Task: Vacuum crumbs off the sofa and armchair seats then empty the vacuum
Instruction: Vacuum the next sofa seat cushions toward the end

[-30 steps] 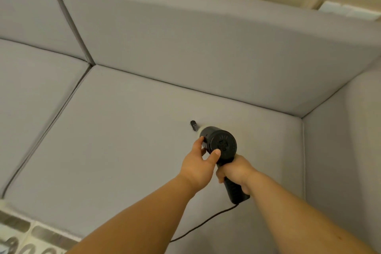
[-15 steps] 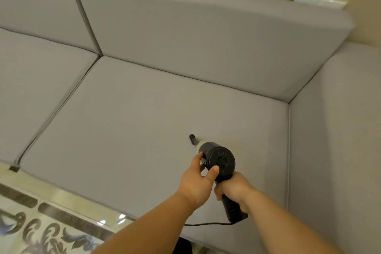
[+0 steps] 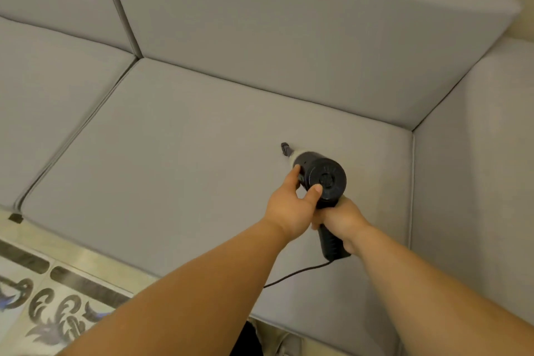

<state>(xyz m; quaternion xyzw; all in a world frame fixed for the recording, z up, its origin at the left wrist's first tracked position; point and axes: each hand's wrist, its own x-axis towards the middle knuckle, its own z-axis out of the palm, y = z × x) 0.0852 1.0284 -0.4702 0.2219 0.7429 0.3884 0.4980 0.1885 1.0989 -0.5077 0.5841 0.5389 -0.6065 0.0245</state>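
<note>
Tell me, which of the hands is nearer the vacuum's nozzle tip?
Left. The left hand grips the round body of the vacuum, just behind the nozzle tip. The right hand holds the handle lower down, farther back.

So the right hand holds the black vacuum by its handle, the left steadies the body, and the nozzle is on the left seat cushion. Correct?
Not quite. The head view shows the nozzle on the right seat cushion, beside the armrest. The rest holds: right hand on the vacuum handle, left hand steadying the body.
</note>
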